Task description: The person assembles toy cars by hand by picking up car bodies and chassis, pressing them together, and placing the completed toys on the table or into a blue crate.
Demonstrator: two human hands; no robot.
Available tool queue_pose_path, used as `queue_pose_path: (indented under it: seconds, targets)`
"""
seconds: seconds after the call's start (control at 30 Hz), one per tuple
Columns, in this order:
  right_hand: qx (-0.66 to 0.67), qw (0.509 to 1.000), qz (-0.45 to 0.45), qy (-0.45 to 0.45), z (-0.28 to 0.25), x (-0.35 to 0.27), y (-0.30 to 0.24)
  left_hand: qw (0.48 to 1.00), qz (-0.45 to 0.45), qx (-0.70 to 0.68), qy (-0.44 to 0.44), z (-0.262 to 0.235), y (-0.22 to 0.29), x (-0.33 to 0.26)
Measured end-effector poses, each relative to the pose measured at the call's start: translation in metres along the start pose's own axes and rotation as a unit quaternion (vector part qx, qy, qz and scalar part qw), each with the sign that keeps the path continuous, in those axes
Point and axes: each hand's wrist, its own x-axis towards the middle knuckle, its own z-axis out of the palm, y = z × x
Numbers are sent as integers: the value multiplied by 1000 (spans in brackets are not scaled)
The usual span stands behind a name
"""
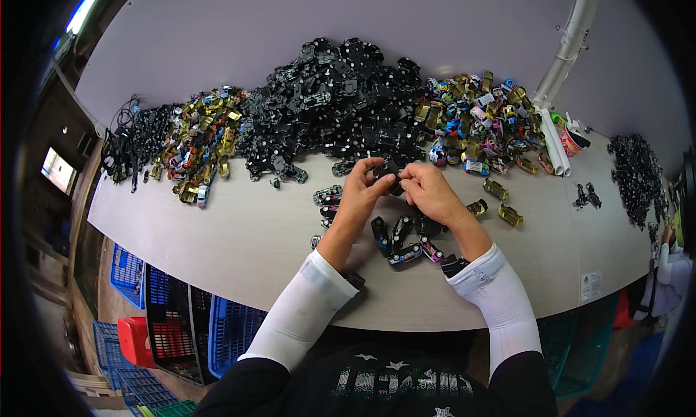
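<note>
Black toy-car chassis piece (390,172) sits pinched between both hands, held just above the pale tabletop (239,236) near the foot of the big black heap (341,98). Left hand (360,193) has its fingertips closed on one end, right hand (429,190) is clamped on the other, thumbs nearly meeting. Risk here, as I judge it: the part is small, hard, smooth plastic, so a squeeze off-centre could flick it out and lose it among the look-alike black pieces behind. Below the wrists lies a loose cluster of finished little cars (402,239), glossy and rounded, which a dragged sleeve could scatter. Shiny gold shells (500,199) rest to the right, well apart, and a colourful jumble of painted car bodies (475,123) beyond them.
</note>
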Motion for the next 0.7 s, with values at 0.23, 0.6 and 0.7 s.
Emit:
queue_pose_path:
  seconds: [0.23,0.6,0.7]
  targets:
    - [243,960,138,-18,-18,-3,-14,994,-51,-58,-71,4,14,-6]
    - [311,933,166,-68,-17,-6,-16,989,-79,-52,-110,8,18,-11]
    - [297,937,172,-64,-15,-6,-17,990,-76,-37,-110,7,17,-11]
